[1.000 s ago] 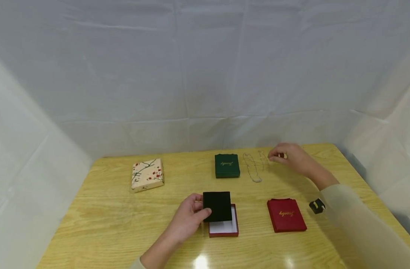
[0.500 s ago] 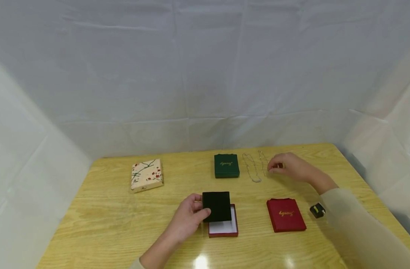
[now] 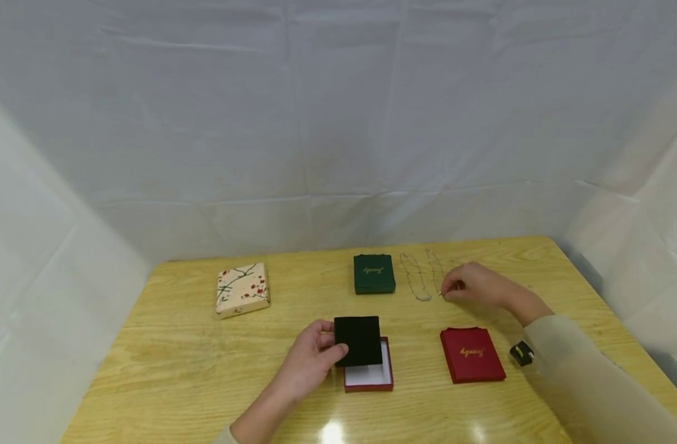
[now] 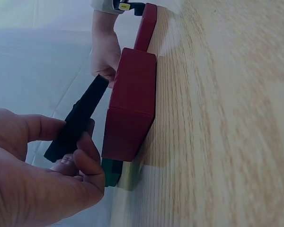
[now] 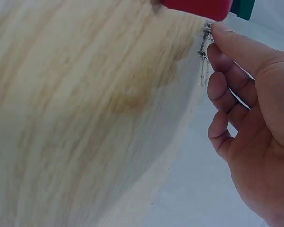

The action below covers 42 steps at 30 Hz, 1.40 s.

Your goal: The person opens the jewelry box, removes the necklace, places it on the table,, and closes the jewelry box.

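Note:
In the head view my left hand (image 3: 309, 359) pinches a black square pad (image 3: 358, 341), thumb on its top face and fingers beneath. The pad is held tilted over an open red jewelry box (image 3: 370, 388) with a white inside; the left wrist view shows the pad (image 4: 75, 120) raised beside the red box wall (image 4: 132, 101). My right hand (image 3: 476, 285) is low at the back right, pinching the near end of a thin silver chain necklace (image 5: 202, 54) between thumb and index finger. A second silver necklace (image 3: 425, 299) lies just left of it.
A green jewelry box (image 3: 374, 274) with gold lettering stands left of the necklaces. The red lid (image 3: 473, 354) lies in front of my right hand. A cream floral box (image 3: 243, 290) sits at the back left. A small black wrist camera (image 3: 521, 353) hangs by the right sleeve.
My right hand has moved nearer along the table, and the chain at its fingertips now lies more stretched out. My left hand and the black pad have stayed put.

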Each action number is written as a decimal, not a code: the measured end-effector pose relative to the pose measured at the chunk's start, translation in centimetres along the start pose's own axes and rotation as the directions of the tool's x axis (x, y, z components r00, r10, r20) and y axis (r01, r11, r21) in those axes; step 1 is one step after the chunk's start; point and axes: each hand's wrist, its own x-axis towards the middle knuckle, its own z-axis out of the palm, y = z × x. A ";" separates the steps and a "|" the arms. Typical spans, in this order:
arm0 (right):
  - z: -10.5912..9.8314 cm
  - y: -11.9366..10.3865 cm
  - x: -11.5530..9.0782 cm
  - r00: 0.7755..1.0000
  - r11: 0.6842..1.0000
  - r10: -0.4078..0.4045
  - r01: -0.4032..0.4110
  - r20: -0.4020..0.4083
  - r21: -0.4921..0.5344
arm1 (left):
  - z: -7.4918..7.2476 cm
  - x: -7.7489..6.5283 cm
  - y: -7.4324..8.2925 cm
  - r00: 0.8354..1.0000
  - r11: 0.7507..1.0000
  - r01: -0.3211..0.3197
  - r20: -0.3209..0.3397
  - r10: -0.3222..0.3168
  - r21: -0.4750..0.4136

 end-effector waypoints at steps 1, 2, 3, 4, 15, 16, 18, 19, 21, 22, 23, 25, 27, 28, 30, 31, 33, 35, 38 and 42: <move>0.0 0.0 0.0 1.000 1.000 -0.001 0.001 0.005 -0.001 | 0.0 0.0 0.0 1.000 1.000 0.000 -0.002 0.000 0.001; 0.1 0.0 0.0 1.000 1.000 -0.002 0.002 0.007 -0.003 | 0.0 0.0 -0.1 1.000 1.000 -0.001 -0.003 0.001 0.002; 0.1 0.0 -0.1 1.000 1.000 0.002 -0.002 0.010 -0.005 | 0.0 0.0 -0.1 1.000 1.000 0.000 -0.004 0.000 0.004; 0.1 0.0 -0.1 1.000 1.000 -0.001 0.001 0.013 -0.002 | 0.0 0.1 -0.1 1.000 1.000 0.002 -0.004 -0.002 0.004; 0.2 -0.1 -0.2 1.000 1.000 -0.005 0.004 0.014 0.018 | 0.1 0.0 0.1 1.000 1.000 0.003 0.000 -0.003 -0.005; 0.1 -0.1 -0.3 1.000 1.000 -0.004 0.004 0.011 0.017 | 0.1 0.0 0.1 1.000 1.000 0.006 0.000 -0.006 -0.005; 0.1 -0.3 -0.3 1.000 1.000 0.003 -0.003 0.001 0.021 | 0.1 0.0 0.2 1.000 1.000 0.012 0.002 -0.012 -0.003; 0.0 -0.4 -0.3 1.000 1.000 0.004 -0.004 -0.005 0.026 | 0.1 0.0 0.2 1.000 1.000 0.016 0.003 -0.016 -0.004; -0.1 -0.6 -0.4 1.000 1.000 0.006 -0.005 -0.021 0.028 | 0.2 0.0 0.3 1.000 1.000 0.021 0.005 -0.021 -0.004; -0.2 -0.8 -0.4 1.000 1.000 0.005 -0.005 -0.030 0.028 | 0.2 0.0 0.3 1.000 1.000 0.023 0.005 -0.023 -0.004; -0.3 -1.0 -0.4 0.999 1.000 0.001 0.000 -0.041 0.026 | 0.2 0.0 0.3 1.000 1.000 0.023 0.005 -0.023 -0.003; -0.3 -1.4 -0.4 0.998 1.000 -0.001 0.002 -0.060 0.009 | 0.2 0.0 0.3 1.000 1.000 0.022 0.006 -0.022 -0.004; -0.5 -1.9 -0.4 0.997 1.000 -0.004 0.004 -0.079 -0.006 | 0.2 0.0 0.3 1.000 1.000 0.019 0.006 -0.019 -0.005; -0.5 -2.3 -0.5 0.996 1.000 -0.006 0.005 -0.088 -0.019 | 0.2 0.0 0.3 1.000 1.000 0.019 0.007 -0.019 -0.004; -0.5 -3.0 -0.6 0.994 0.999 -0.006 0.001 -0.105 -0.048 | 0.1 0.0 0.3 1.000 1.000 0.021 0.009 -0.021 -0.004; -0.5 -3.4 -0.6 0.993 0.998 -0.011 0.004 -0.114 -0.061 | 0.1 0.0 0.3 1.000 1.000 0.020 0.010 -0.019 -0.004; -0.4 -4.2 -0.7 0.992 0.997 -0.021 0.011 -0.127 -0.080 | 0.1 0.0 0.3 1.000 1.000 0.019 0.013 -0.019 -0.003; -0.2 -5.1 -0.8 0.990 0.995 -0.040 0.027 -0.139 -0.097 | 0.1 0.0 0.3 1.000 1.000 0.020 0.015 -0.020 -0.004; 0.3 -6.4 -0.9 0.985 0.993 -0.079 0.064 -0.153 -0.103 | 0.1 0.1 0.3 1.000 1.000 0.018 0.016 -0.018 -0.007; 1.0 -8.1 -1.2 0.974 0.988 -0.136 0.120 -0.178 -0.098 | 0.2 0.2 0.3 1.000 1.000 0.011 0.012 -0.011 -0.003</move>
